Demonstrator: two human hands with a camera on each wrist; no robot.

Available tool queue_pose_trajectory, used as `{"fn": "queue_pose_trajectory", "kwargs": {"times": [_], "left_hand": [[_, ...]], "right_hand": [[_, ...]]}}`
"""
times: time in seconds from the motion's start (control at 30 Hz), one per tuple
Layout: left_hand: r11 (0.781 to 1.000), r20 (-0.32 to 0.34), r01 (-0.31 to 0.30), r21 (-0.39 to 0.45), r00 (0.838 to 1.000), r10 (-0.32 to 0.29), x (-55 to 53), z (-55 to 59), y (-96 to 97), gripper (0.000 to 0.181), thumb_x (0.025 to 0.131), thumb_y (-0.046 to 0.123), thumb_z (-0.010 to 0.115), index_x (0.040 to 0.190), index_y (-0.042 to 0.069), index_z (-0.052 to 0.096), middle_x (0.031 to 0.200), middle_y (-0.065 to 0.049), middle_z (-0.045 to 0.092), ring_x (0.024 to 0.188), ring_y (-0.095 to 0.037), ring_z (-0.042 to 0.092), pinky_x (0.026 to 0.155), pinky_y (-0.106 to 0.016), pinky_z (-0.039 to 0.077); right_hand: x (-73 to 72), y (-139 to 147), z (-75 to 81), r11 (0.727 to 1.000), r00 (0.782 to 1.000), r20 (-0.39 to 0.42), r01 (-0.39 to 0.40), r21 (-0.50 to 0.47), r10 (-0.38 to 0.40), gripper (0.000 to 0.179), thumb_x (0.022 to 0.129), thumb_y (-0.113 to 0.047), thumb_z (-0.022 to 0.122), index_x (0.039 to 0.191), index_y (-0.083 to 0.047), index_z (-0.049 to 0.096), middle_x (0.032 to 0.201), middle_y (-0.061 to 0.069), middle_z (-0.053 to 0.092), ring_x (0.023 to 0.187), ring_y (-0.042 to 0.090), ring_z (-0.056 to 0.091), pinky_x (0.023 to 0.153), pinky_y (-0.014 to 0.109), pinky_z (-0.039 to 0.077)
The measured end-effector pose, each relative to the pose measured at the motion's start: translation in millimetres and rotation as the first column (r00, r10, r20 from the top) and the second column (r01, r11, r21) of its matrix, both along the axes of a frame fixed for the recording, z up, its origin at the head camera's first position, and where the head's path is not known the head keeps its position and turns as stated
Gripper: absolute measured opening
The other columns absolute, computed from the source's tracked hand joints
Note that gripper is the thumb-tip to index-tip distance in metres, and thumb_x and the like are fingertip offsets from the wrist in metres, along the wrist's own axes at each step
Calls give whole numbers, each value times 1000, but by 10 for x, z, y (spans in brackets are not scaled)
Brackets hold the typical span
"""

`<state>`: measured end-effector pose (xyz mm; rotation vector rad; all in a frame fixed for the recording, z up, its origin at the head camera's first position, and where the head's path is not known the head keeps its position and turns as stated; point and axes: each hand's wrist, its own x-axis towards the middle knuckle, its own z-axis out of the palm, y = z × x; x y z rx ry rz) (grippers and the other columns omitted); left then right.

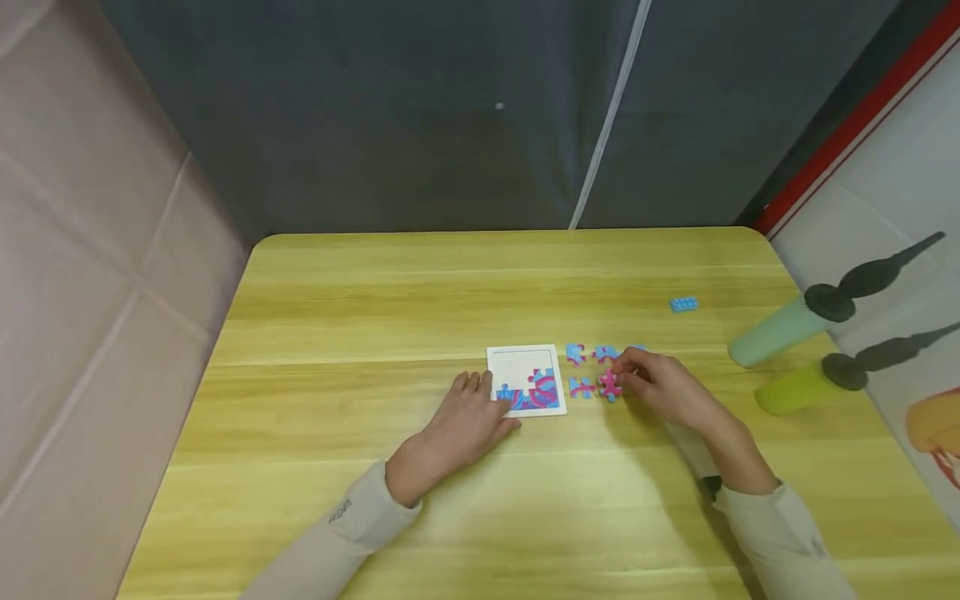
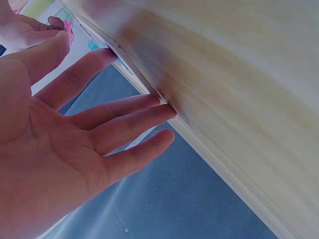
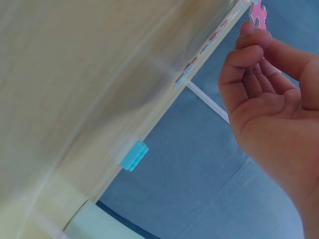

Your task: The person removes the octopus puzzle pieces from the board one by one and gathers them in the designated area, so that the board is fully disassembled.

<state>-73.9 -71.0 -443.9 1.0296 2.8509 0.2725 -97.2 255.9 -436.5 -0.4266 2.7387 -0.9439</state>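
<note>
A white square puzzle frame [image 1: 522,347] lies on the table, its lower and right parts filled with blue and pink pieces. My left hand [image 1: 467,421] rests on its left edge and lower left corner, fingers extended. In the left wrist view, the fingertips of that hand [image 2: 94,134] touch the frame's side. My right hand [image 1: 667,392] pinches a pink puzzle piece [image 1: 610,385] between thumb and index finger, right of the frame. The right wrist view shows the same pink piece [image 3: 258,15] held up off the table. Loose puzzle pieces [image 1: 581,387] lie between frame and right hand.
A blue toy brick [image 1: 683,304] sits farther back on the right. Two bottles, one pale green [image 1: 772,332] and one lime [image 1: 795,390], stand at the table's right side. A dark curtain [image 1: 420,117] hangs beyond the back edge.
</note>
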Motion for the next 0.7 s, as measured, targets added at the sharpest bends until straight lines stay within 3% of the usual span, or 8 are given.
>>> {"fn": "queue_pose_trajectory", "kwargs": {"times": [0.2, 0.4, 0.7], "left_hand": [[1000, 4, 0, -13, 1000, 0, -8, -5, -2, 35, 104, 44, 58, 86, 16, 69, 128, -27, 67, 117, -40, 62, 110, -55, 44], [1000, 3, 11, -20, 1000, -10, -13, -13, 5, 35, 105, 44, 57, 89, 17, 70, 131, -27, 66, 120, -40, 62, 111, -55, 44], [1000, -12, 7, -20, 1000, -7, -14, -9, -2, 35, 105, 44, 58, 88, 17, 71, 128, -26, 67, 118, -39, 63, 110, -54, 44]], "right_hand": [[-22, 14, -12, 1000, 1000, 19, 9, 10, -9, 11, 103, -2, 58, 107, -5, 67, 95, 7, 73, 81, 14, 60, 68, 23, 50], [-25, 51, -38, 998, 999, 33, 20, 66, -22, 13, 103, -4, 58, 107, -5, 70, 92, 4, 73, 79, 14, 59, 68, 24, 50], [-65, 43, -60, 994, 1000, 5, -21, 111, 21, 12, 100, -1, 61, 106, -4, 70, 96, 6, 74, 87, 17, 64, 75, 31, 53]]}}
